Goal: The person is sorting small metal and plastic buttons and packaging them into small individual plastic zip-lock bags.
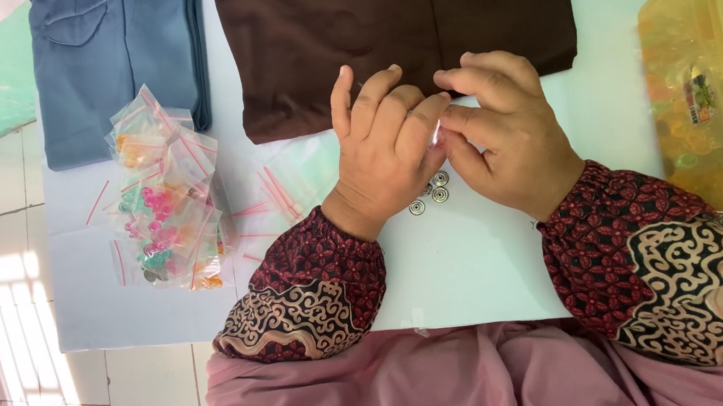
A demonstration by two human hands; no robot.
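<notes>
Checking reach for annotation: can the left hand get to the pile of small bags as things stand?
Probably yes. The left hand is busy pinching a small clear bag with the right hand, but the pile of small bags lies just beside it on the white table, nothing between.

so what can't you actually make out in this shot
Head view only:
- The small clear item pinched between left hand and right hand: fingers cover nearly all of it.
- Metal snap buttons: some lie behind the left hand, so no count.
- Yellow plastic box: cut by the right edge, contents blurred through its wall.
- Small bags of coloured beads: overlapping, beads too small.
</notes>
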